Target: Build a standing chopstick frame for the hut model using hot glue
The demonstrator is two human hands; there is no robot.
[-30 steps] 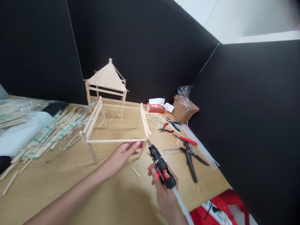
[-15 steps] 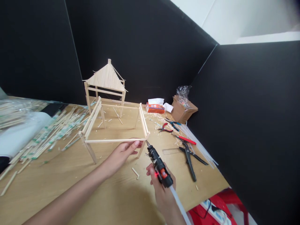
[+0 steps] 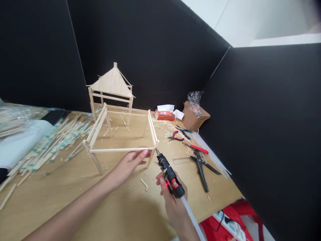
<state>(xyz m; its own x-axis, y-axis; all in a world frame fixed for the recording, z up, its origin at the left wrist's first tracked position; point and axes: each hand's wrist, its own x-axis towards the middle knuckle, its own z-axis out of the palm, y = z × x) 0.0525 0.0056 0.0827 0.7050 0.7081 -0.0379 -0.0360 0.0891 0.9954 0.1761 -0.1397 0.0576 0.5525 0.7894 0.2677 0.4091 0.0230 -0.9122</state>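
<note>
A rectangular frame of thin wooden sticks [image 3: 120,150] stands on legs on the table. My left hand [image 3: 134,161] pinches its front crossbar close to the front right corner, thumb on top. My right hand [image 3: 173,201] is wrapped round a black hot glue gun [image 3: 169,174] with a glowing red light and a long white glue stick [image 3: 192,216] in its rear. The gun's nozzle is at the front right corner post; whether it touches cannot be made out. Behind stands a second stick model with a slatted, peaked roof [image 3: 110,82].
Loose sticks and plastic wrapping [image 3: 57,144] cover the table's left. On the right lie black cutters [image 3: 200,170], red-handled pliers [image 3: 175,136], a clear ruler [image 3: 182,161] and white glue sticks [image 3: 213,154]. Further back are a tissue pack [image 3: 165,113] and a cardboard box [image 3: 194,117].
The view has shifted slightly, moving everything a little to the left. Both hands keep their holds, and the glue gun stays by the same corner.
</note>
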